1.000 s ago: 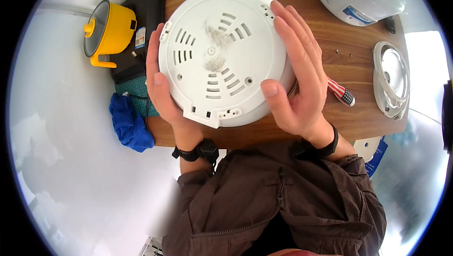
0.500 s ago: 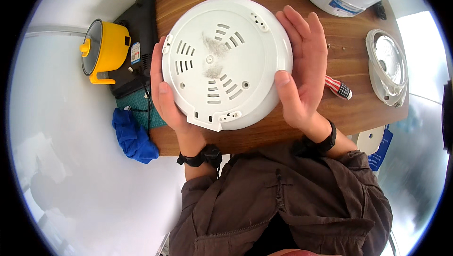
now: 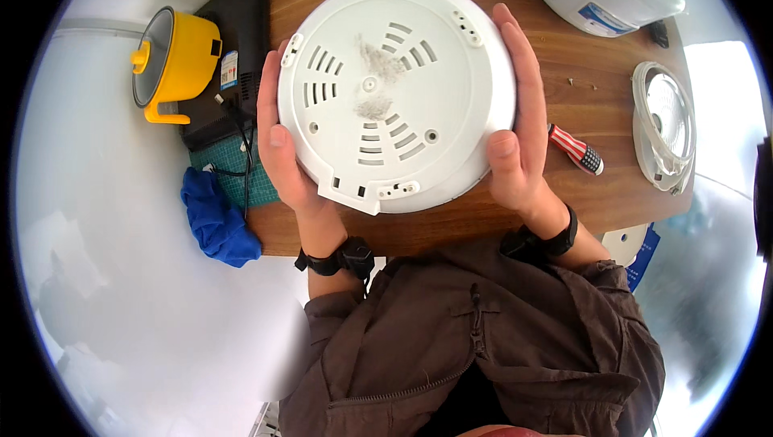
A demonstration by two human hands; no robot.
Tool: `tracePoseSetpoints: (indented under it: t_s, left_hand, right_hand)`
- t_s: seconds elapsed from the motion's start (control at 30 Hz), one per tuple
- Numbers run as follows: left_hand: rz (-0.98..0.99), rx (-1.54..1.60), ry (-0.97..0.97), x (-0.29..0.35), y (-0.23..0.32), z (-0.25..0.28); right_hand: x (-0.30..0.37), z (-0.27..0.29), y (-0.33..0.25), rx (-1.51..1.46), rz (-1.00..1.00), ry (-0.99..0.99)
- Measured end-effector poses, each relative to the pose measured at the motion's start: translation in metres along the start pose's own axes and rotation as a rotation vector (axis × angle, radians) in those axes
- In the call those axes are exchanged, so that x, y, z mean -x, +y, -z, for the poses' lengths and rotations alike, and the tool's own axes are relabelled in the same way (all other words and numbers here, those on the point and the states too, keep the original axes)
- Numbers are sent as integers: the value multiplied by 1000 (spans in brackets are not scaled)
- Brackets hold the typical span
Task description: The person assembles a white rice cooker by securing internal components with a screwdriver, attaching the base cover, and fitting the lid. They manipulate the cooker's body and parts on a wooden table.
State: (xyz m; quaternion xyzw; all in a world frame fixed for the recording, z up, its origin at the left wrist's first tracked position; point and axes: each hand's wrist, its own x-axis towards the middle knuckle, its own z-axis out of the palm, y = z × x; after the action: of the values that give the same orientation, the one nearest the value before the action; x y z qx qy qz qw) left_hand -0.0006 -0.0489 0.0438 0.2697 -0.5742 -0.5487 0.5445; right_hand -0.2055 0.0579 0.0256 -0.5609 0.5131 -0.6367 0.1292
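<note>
Your left hand and right hand brace the white round housing between them, fingers extended along its sides, slots facing you, in front of you over the table. Press evenly from both palms, leave the slots uncovered, and support it clear of the striped handle beside your right hand.

Left grip and right grip hold a round white housing.
</note>
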Motion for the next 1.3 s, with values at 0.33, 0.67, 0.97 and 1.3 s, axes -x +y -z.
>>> tracePoseSetpoints:
  t_s: [0.33,0.67,0.97,1.3]
  left_hand:
    - [-30,-78,22,2,-1,3]
    - [-45,-96,77,2,-5,4]
    - [-54,-109,85,5,-12,10]
    - [-99,-109,74,3,-15,5]
  right_hand:
    - [-5,-10,-15,6,-112,19]
    - [-6,-13,-10,-23,-96,74]
    - [-9,-17,-15,-58,-203,117]
    - [-12,-14,-15,24,-116,25]
